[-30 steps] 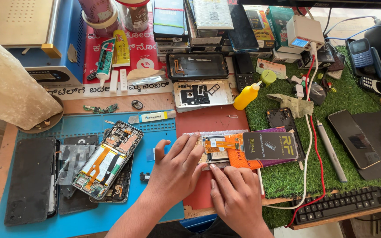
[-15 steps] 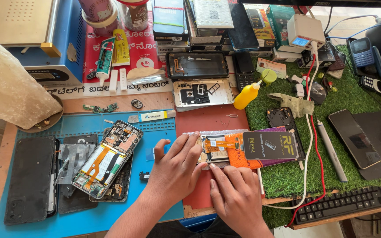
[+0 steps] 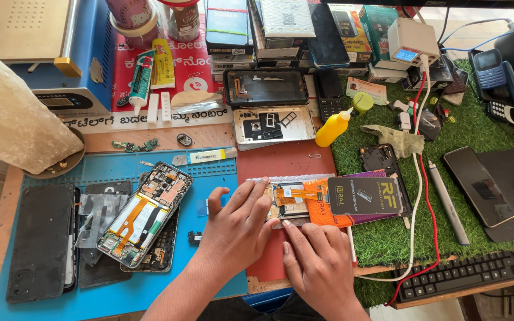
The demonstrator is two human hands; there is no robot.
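— Orange flex cable on a small phone part [image 3: 295,199]: that is what both hands are at in the head view. It lies on the red mat [image 3: 287,163] at the middle of the desk [image 3: 7,196], partly under a dark card package [image 3: 364,195].

— And the hands?

— Left hand [image 3: 236,229] lies flat, fingers spread, fingertips touching the part's left end. Right hand [image 3: 316,261] sits just below it, fingers pressed down at the part's lower edge. Neither grip is closed around anything (both are laid open on it).

— What's beside them?

— To the left, on the blue mat [image 3: 120,291], an opened phone [image 3: 144,214] with its board and battery bare, tilted over another dark frame. Further left a black screen panel [image 3: 40,241] lies flat.

— Above?

— A silver back frame [image 3: 275,125] and a black one [image 3: 266,88] behind it. A yellow squeeze bottle [image 3: 333,128] leans at the edge of the green turf [image 3: 483,131]. On the turf, well apart from the hands, a dark phone [image 3: 477,185] and a white pen-like tool [image 3: 447,202]; a keyboard [image 3: 471,273] sits at the lower right.
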